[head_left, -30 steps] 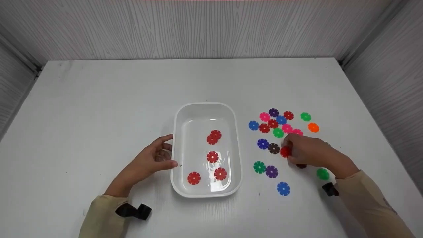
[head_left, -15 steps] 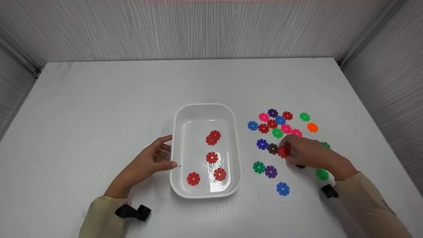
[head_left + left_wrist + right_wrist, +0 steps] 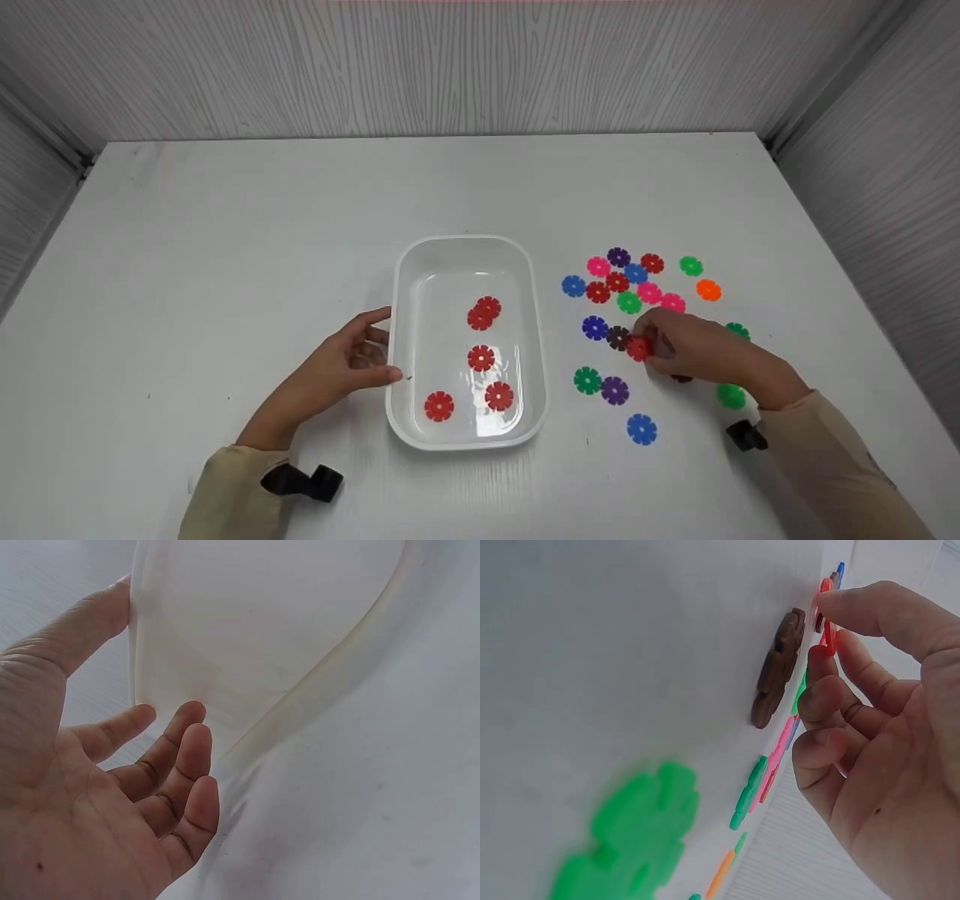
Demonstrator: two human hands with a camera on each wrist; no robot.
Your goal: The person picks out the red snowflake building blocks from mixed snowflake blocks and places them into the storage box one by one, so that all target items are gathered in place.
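Note:
Between its thumb and fingertips, my right hand (image 3: 694, 349) pinches a red snowflake disc (image 3: 639, 348). A brown snowflake disc (image 3: 618, 338) lies just left of the held disc. Another brown disc (image 3: 778, 669), mostly covered by the hand in the head view, shows on the table in the right wrist view. My left hand (image 3: 334, 364) holds the left side of a white tray (image 3: 469, 238), thumb on the rim and fingers by the outer wall. Inside the tray lie several red snowflake discs (image 3: 481, 358), two of them overlapping.
Right of the tray, loose discs are spread: pink (image 3: 598, 266), blue (image 3: 642, 429), green (image 3: 587, 380), purple (image 3: 615, 390), orange (image 3: 708, 290) and more red (image 3: 652, 263). Panelled walls (image 3: 465, 67) edge the white table (image 3: 225, 225) at the back and sides.
My right hand has shifted slightly left with the red disc, which is now beside the brown one. The left hand and tray look nearly unmoved.

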